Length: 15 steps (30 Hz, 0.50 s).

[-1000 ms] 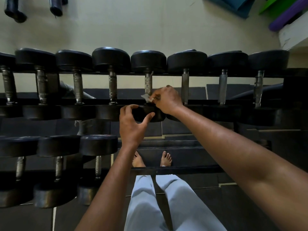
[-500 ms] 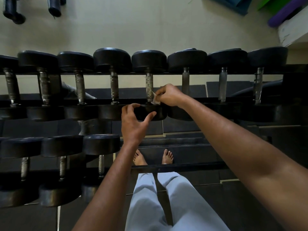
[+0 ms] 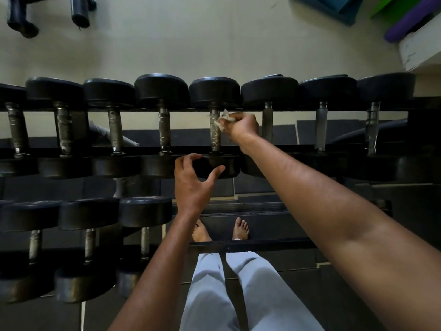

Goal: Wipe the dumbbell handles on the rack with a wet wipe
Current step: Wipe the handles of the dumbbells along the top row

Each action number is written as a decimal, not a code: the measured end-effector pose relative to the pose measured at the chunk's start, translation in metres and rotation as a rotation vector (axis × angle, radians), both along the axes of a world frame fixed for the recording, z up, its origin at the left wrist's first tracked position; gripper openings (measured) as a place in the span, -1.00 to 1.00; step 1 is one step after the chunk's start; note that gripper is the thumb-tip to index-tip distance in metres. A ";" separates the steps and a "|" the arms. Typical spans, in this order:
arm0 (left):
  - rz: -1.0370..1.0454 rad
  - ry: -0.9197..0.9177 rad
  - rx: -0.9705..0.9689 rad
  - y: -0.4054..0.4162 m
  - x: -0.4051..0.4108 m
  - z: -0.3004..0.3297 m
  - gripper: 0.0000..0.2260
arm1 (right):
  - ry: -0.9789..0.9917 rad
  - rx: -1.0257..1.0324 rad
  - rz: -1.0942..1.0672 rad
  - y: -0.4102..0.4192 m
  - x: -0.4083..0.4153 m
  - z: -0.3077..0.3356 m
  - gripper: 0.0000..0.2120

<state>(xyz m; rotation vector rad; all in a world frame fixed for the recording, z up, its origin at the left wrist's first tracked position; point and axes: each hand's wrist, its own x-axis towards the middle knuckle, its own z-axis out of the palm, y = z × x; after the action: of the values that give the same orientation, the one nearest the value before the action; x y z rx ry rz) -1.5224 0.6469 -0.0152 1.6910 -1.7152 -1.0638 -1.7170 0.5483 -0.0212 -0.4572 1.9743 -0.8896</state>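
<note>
Pinching a crumpled wet wipe (image 3: pixel 223 120) against the handle (image 3: pixel 214 130), the right hand (image 3: pixel 243 125) hides its fingers; left hand (image 3: pixel 191 182) loosely open.

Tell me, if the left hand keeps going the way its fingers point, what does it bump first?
Probably the near black end of the dumbbell being wiped. The left hand curves open right before it, though depth is hard to judge.

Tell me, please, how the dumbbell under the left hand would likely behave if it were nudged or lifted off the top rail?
The dumbbell probably feels heavy for its size: thick black heads on a short metal handle. Its round heads suggest it could roll if nudged sideways, though neighbours sit close on both sides. The left hand cups its near head while the right hand presses the wet wipe against the handle.
</note>
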 end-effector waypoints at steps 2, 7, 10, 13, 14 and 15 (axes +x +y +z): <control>-0.002 -0.006 0.001 0.000 0.000 -0.001 -0.41 | -0.016 -0.060 -0.072 -0.011 0.002 0.004 -0.83; 0.031 -0.022 0.013 0.001 -0.002 0.000 -0.37 | 0.290 -0.211 0.107 0.001 0.009 0.016 -0.89; 0.057 -0.026 0.005 0.005 -0.003 0.000 -0.33 | 0.692 -0.437 0.527 0.007 0.013 0.023 -0.86; 0.056 -0.026 -0.007 0.009 -0.001 0.000 -0.32 | 0.937 -0.377 0.878 -0.014 0.015 0.033 -0.84; 0.058 -0.033 -0.011 0.009 -0.001 0.002 -0.32 | 0.984 -0.285 0.976 -0.022 0.015 0.038 -0.82; 0.059 -0.041 -0.014 0.009 0.000 0.003 -0.32 | 1.009 -0.203 1.059 -0.027 0.015 0.042 -0.81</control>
<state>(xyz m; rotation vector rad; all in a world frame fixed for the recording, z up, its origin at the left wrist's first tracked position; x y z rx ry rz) -1.5223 0.6555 -0.0117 1.7553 -1.6833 -0.9942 -1.7019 0.5213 0.0210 -2.1277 1.9667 -0.1125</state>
